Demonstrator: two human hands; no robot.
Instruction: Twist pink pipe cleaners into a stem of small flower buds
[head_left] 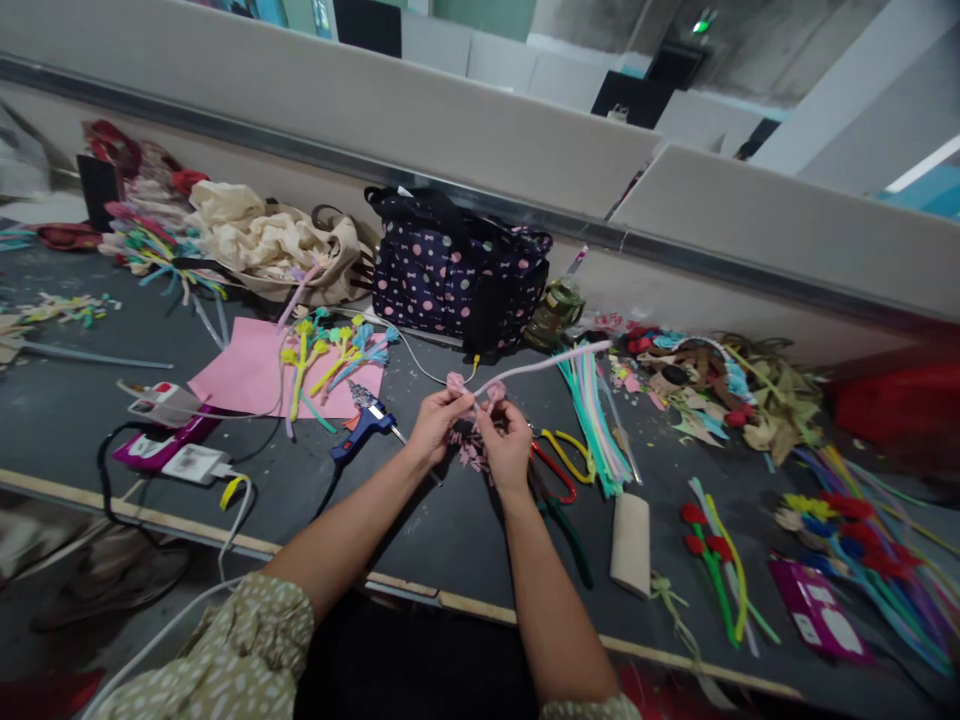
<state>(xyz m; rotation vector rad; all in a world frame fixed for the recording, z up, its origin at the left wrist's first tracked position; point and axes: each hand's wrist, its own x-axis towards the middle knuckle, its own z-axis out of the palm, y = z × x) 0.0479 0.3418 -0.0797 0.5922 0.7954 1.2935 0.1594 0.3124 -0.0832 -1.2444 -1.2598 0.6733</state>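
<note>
Pink fuzzy pipe-cleaner stem [540, 365], curled into two small rosettes at its near end, is pinched between both hands above the dark grey felt-covered table [450, 520]: the left hand [433, 425] has its fingers closed on the left rosette, the right hand [508, 445] has its fingers closed on the stem just below the right one. The long tail runs up and right, over a fanned bundle of pastel pipe cleaners [596, 425]. Just left of the hands lies one blue glue gun [364, 428] (its cord trailing toward the table edge); just right lie red-handled scissors [553, 470] and a yellow-handled pair [566, 455], so two pairs. Pink clippings [471, 455] litter the felt under the hands. Behind stands one navy polka-dot fabric bag [457, 270], and a pink paper sheet [259, 375] carries several finished pipe-cleaner flowers [334, 350].
</note>
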